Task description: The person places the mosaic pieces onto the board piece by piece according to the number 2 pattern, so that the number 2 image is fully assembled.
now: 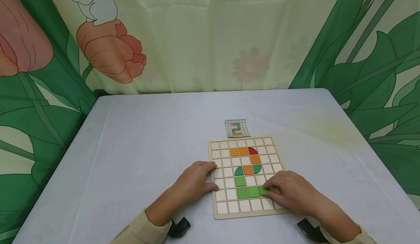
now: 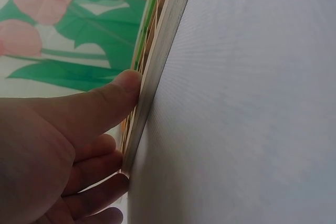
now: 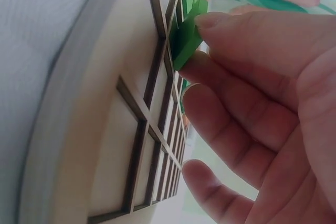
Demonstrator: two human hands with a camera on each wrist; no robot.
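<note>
A wooden grid board (image 1: pixel 224 215) lies on the table, with orange, red, dark green and light green tiles set in its cells in a curved figure. My right hand (image 1: pixel 292 193) pinches a light green square tile (image 3: pixel 189 35) between thumb and finger. That tile is tilted at a cell to the right of the bottom green row, partly over the grid. At the board's left edge rests my left hand (image 1: pixel 195 180), its thumb and fingertips touching the wooden side. In the left wrist view the thumb (image 2: pixel 128 82) lies against that edge.
A small pattern card (image 1: pixel 237 128) with a similar coloured figure lies just behind the board. White cloth covers the table (image 1: pixel 147 134). A printed curtain (image 1: pixel 197 36) with flowers and leaves hangs behind it. Black wrist straps (image 1: pixel 179 227) show at both cuffs.
</note>
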